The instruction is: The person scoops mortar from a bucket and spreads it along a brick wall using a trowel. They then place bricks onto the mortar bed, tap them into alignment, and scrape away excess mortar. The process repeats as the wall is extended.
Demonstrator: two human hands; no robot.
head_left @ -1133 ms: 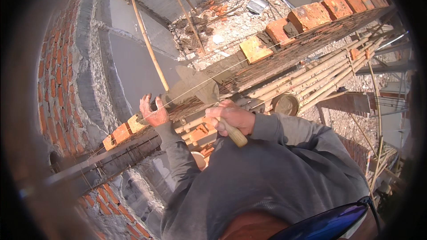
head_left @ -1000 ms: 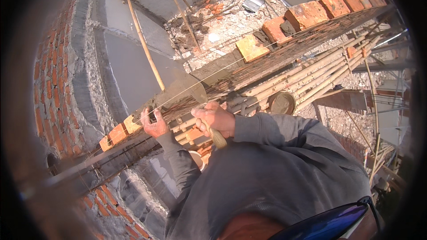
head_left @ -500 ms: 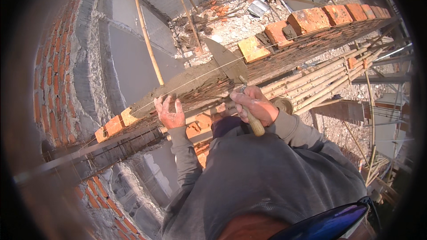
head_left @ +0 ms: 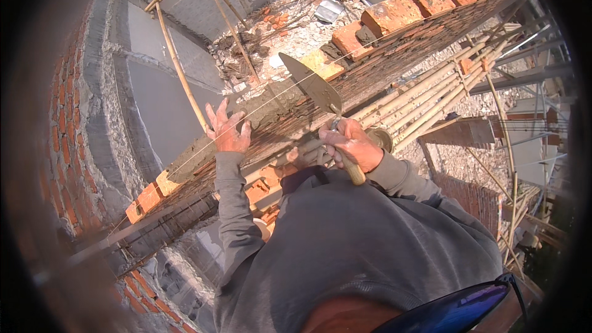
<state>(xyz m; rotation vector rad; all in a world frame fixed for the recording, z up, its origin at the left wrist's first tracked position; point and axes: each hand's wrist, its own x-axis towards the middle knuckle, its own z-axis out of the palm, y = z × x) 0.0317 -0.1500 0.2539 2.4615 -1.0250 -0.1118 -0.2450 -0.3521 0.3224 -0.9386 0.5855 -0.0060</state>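
- We close our right hand [head_left: 354,145] round the handle of the trowel [head_left: 317,90], fingers curled.
- Its blade slants near the yellow brick [head_left: 327,66].
- Our left hand [head_left: 230,135], fingers spread, is near the mortar [head_left: 279,106].

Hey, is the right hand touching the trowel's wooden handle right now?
Touching. The head view shows the right hand wrapped around the wooden handle, whose end sticks out below it.
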